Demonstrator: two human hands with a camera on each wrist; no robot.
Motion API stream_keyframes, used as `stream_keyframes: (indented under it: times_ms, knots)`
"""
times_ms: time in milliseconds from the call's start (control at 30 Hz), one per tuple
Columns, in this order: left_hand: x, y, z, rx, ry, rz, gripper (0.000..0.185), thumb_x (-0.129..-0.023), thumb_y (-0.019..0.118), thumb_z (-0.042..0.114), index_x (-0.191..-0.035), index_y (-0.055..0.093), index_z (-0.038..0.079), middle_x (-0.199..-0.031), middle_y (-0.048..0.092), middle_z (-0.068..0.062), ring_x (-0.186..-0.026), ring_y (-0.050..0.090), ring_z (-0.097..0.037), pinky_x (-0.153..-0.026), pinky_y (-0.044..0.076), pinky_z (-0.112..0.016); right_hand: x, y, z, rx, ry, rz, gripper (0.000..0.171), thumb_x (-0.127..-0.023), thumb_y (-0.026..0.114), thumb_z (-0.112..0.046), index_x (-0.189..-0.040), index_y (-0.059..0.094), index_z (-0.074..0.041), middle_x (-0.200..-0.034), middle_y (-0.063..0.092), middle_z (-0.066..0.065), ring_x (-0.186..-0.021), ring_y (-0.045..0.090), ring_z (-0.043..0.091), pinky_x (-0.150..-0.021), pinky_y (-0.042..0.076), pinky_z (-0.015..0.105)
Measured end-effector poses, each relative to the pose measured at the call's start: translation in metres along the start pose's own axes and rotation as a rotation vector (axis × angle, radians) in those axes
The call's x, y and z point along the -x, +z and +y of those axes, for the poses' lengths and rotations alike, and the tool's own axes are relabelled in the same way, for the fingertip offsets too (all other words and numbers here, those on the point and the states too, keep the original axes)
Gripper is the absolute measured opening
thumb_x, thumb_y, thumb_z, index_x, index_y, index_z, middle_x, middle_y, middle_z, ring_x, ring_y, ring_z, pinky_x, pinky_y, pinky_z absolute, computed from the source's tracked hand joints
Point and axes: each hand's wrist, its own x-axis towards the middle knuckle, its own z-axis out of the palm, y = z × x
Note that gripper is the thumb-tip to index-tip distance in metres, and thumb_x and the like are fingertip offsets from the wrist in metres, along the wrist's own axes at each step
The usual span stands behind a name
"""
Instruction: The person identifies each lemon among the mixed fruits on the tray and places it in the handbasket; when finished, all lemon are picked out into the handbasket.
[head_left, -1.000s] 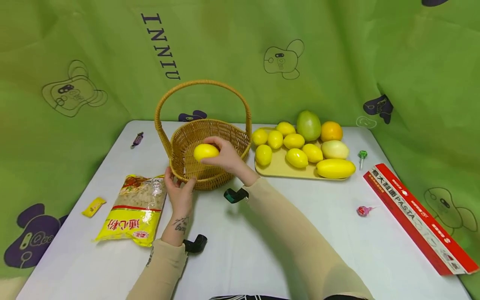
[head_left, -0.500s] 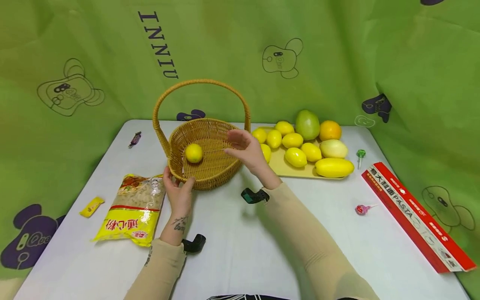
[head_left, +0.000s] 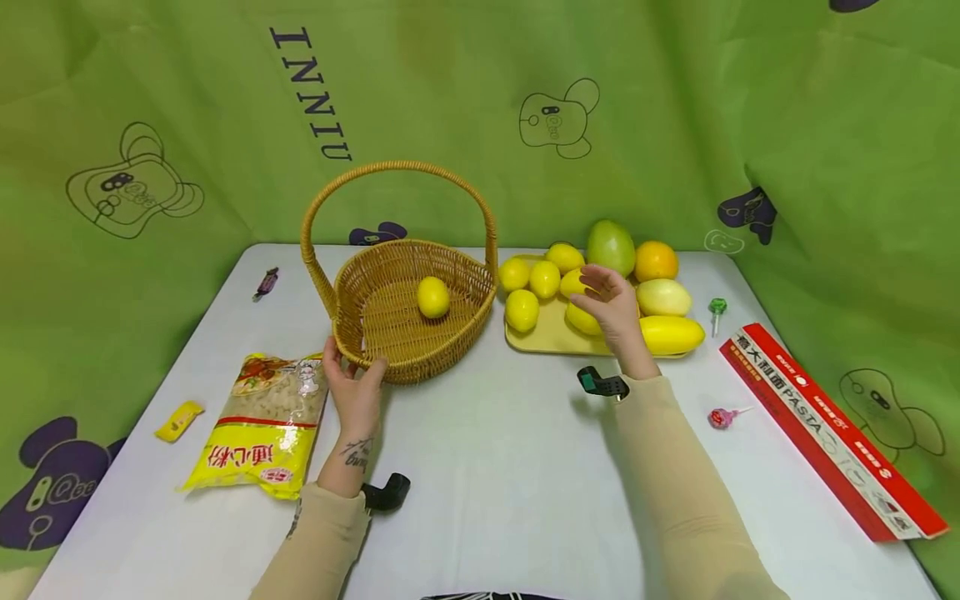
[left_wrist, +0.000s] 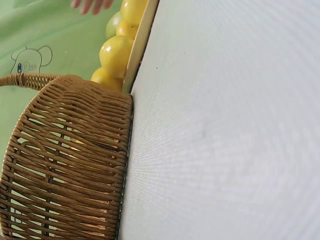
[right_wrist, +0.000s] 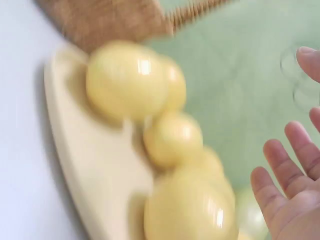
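Observation:
My left hand (head_left: pixel 356 396) holds the near left edge of the wicker basket (head_left: pixel 457 342), thumb at the rim and fingers along the outside wall. A single lemon (head_left: pixel 433 297) lies inside on the basket floor. My right hand (head_left: pixel 613 310) hovers over the beige tray (head_left: pixel 543 337), fingers spread and nothing in them. Several lemons (head_left: pixel 522 311) rest on that tray, some partly covered by the hand. In the right wrist view the lemons (right_wrist: pixel 125 80) are blurred, with my fingers apart from them.
The tray also bears a green fruit (head_left: pixel 611 247), an orange (head_left: pixel 656 262), a pale melon (head_left: pixel 664 297) and a long yellow fruit (head_left: pixel 673 335). A pasta bag (head_left: pixel 262 429) lies left, a red pasta box (head_left: pixel 832 433) right. Candies (head_left: pixel 266 283) and lollipops (head_left: pixel 722 417) lie around.
My right hand let a lemon go into the basket, then moved right to above the tray. The lemon rolled rightward inside the basket. My left hand stayed at the rim.

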Motion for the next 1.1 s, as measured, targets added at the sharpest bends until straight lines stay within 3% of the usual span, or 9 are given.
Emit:
stream_keyframes:
  times_ms: [133,267,600,833,967,1100]
  knots:
    - [-0.001,0.000,-0.001,0.003,0.005,-0.001,0.084,-0.076,0.057,-0.008,-0.145,0.018,0.019,-0.143,0.024,-0.006,-0.125,0.032,-0.031,-0.080,0.047,-0.021,0.000,-0.020,0.011,0.094,0.061,0.044,0.052,-0.079,0.065,0.003,-0.126,0.045,0.005,-0.123,0.051,0.013,-0.123,0.040,0.034,-0.108,0.030,0.044]
    - [-0.001,-0.001,-0.002,0.006,-0.001,-0.005,0.084,-0.076,0.057,-0.009,-0.145,0.018,0.019,-0.143,0.024,-0.007,-0.124,0.032,-0.031,-0.080,0.046,-0.021,0.001,-0.024,0.021,0.181,0.113,0.040,0.056,-0.079,0.065,0.003,-0.129,0.042,0.007,-0.134,0.043,0.024,-0.129,0.037,0.033,-0.111,0.027,0.037]
    - [-0.001,-0.001,-0.001,0.019,-0.008,-0.011,0.085,-0.076,0.057,-0.009,-0.145,0.017,0.020,-0.143,0.024,-0.007,-0.125,0.032,-0.031,-0.080,0.047,-0.020,-0.001,-0.012,0.036,0.292,0.207,0.082,0.062,-0.076,0.067,0.002,-0.133,0.042,0.003,-0.138,0.043,0.016,-0.129,0.036,0.025,-0.111,0.026,0.035]
    - [-0.001,0.000,-0.001,0.016,-0.005,0.000,0.085,-0.076,0.057,-0.009,-0.145,0.018,0.019,-0.144,0.024,-0.007,-0.126,0.032,-0.032,-0.082,0.046,-0.020,-0.002,-0.009,0.042,0.375,0.233,0.101,0.063,-0.075,0.069,-0.001,-0.133,0.043,0.000,-0.138,0.043,0.016,-0.127,0.036,0.027,-0.109,0.028,0.039]
    - [0.000,0.000,0.000,0.008,-0.005,-0.001,0.085,-0.076,0.057,-0.009,-0.145,0.017,0.019,-0.144,0.023,-0.008,-0.126,0.032,-0.031,-0.083,0.046,-0.022,0.000,-0.009,0.037,0.357,0.237,0.112,0.062,-0.075,0.069,-0.002,-0.132,0.045,0.000,-0.136,0.045,0.015,-0.124,0.039,0.026,-0.107,0.031,0.038]
    - [0.000,-0.001,0.000,0.007,-0.004,-0.002,0.085,-0.076,0.057,-0.009,-0.145,0.018,0.020,-0.144,0.024,-0.007,-0.126,0.032,-0.031,-0.084,0.046,-0.022,0.002,-0.002,0.020,0.320,0.183,0.085,0.058,-0.075,0.070,-0.002,-0.129,0.048,-0.001,-0.130,0.049,0.015,-0.116,0.043,0.023,-0.102,0.036,0.033]
